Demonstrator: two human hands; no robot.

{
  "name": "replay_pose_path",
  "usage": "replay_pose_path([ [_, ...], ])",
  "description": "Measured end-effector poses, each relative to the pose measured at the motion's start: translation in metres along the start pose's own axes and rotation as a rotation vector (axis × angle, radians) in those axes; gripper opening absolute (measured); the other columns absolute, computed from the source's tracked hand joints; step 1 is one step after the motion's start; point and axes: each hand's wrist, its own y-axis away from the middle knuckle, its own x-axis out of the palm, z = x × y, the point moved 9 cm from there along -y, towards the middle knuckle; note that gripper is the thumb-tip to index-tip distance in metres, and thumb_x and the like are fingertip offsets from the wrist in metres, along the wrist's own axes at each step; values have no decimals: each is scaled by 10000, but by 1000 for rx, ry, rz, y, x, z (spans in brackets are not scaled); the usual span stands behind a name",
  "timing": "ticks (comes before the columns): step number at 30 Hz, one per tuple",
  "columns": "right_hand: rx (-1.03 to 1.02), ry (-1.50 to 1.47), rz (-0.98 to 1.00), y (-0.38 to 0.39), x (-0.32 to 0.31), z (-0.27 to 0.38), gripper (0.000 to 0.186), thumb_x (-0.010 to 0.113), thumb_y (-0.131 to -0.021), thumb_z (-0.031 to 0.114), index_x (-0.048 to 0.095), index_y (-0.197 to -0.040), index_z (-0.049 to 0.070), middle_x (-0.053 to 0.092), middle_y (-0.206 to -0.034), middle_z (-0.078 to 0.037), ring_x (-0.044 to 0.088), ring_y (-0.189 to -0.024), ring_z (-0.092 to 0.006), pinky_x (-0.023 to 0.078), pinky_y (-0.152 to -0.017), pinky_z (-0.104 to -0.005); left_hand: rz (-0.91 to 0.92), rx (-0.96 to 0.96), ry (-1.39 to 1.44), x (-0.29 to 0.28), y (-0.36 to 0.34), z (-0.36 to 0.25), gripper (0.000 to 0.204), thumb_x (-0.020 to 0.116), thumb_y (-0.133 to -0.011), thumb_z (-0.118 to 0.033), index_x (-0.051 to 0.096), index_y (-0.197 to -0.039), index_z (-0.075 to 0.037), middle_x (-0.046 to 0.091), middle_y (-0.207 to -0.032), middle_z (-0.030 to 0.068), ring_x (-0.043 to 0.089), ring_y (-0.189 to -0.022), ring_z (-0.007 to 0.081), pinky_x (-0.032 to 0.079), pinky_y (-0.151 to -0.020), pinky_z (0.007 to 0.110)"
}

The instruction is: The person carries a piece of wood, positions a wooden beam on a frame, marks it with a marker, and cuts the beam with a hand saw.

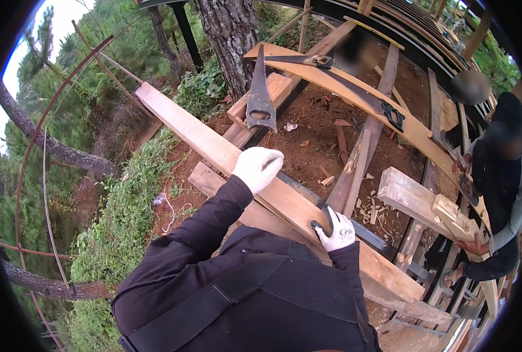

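My left hand [257, 169], in a white glove, is curled closed over a long pale timber beam [193, 132]; whatever it may hold is hidden. My right hand [333, 232], in a white glove with dark fingertips or palm, grips the same beam lower down. The beam runs diagonally from upper left to lower right, over another plank [205, 180]. A handsaw [262, 100] with a dark blade stands out beyond the beam, and two more saws [393, 117] lie on an orange-brown board [419, 132].
A co-worker [495, 188] at the right has bare hands [472, 246] on cut timber [416, 202]. Steel and wood joists [378, 146] cross reddish soil with wood chips. A tree trunk [225, 41] rises at top centre; bent rods [45, 129] and greenery fill the left.
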Motion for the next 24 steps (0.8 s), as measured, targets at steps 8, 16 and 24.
replay_pose_path([
  [8, 110, 31, 9, -9, 3, -6, 614, 765, -823, 398, 614, -1285, 22, 684, -1110, -209, 647, -1036, -386, 499, -947, -467, -3, 32, -520, -23, -87, 110, 456, 762, -751, -326, 677, -1122, -75, 690, -1076, 149, 649, -1029, 349, 511, -924, 467],
  [16, 427, 88, 1, 7, 7, -30, 645, 671, -882, 506, 595, -1325, 43, 673, -1160, -190, 635, -1114, -360, 463, -1004, -473, 255, 6, -854, 29, -122, 144, 410, 788, -694, -361, 734, -1045, -156, 620, -1050, 115, 571, -1077, 326, 448, -938, 462],
  [24, 418, 124, -214, 12, -10, -23, 519, 696, -888, 423, 639, -1236, 43, 700, -1066, -189, 665, -989, -363, 515, -890, -465, -291, 30, -450, -37, -119, 131, 238, 780, -746, -224, 702, -901, -60, 633, -913, 153, 635, -880, 370, 520, -777, 484],
])
